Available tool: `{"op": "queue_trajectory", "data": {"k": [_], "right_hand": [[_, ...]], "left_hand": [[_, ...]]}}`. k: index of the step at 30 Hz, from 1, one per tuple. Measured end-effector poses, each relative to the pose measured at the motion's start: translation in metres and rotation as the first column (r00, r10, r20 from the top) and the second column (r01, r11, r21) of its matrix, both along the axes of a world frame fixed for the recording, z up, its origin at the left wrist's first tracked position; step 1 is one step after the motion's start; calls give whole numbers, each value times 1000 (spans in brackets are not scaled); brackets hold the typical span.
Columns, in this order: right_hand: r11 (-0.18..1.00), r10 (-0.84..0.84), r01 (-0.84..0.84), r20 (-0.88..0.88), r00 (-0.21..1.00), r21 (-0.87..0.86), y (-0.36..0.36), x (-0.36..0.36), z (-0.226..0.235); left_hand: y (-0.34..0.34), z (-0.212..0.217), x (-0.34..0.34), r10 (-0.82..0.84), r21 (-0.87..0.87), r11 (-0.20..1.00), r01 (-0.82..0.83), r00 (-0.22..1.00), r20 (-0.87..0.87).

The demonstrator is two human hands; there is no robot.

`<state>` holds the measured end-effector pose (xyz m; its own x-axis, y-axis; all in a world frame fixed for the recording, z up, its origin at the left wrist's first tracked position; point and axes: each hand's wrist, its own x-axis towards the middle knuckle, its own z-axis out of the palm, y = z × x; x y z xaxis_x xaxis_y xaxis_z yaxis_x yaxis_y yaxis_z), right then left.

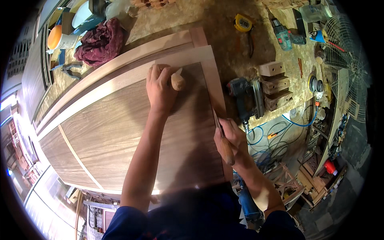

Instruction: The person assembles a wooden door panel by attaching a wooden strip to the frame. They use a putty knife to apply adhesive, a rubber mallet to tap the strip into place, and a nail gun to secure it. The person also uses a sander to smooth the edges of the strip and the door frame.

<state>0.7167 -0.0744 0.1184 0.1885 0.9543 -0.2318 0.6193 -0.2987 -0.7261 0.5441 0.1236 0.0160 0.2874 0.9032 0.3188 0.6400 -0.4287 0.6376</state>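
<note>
Brown wooden door panel [120,132] under my flat left hand [160,90] gripping a small wooden block [177,81], right hand [232,138] clenched on wooden-handled chisel [224,142] at panel's edge

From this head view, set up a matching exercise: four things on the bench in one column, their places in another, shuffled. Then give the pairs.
Things:
1. tape measure
2. red cloth
3. nail gun
4. chisel

Places:
A. in the right hand, at the panel's right edge
B. far left of the bench, beyond the door panel
C. far side of the bench, near the drill
D. right of the panel, beside the wood blocks

Pairs: 1-C, 2-B, 3-D, 4-A
</note>
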Motion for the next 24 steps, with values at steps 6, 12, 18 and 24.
{"op": "queue_trajectory", "data": {"k": [6,12,18,24], "right_hand": [[1000,22,-21,60,998,-17,-7,-2,-3],[996,29,-32,35,999,80,-17,-8,-20],[993,114,-115,-309,944,16,-33,3,-45],[970,189,-180,41,981,-166,-9,-13,-27]], "left_hand": [[-2,-1,-1,-20,-34,999,21,999,26],[2,3,0,-28,-38,999,29,999,40],[2,4,-1,-29,-38,999,30,999,32],[2,0,-2,-36,-36,999,37,999,29]]}}
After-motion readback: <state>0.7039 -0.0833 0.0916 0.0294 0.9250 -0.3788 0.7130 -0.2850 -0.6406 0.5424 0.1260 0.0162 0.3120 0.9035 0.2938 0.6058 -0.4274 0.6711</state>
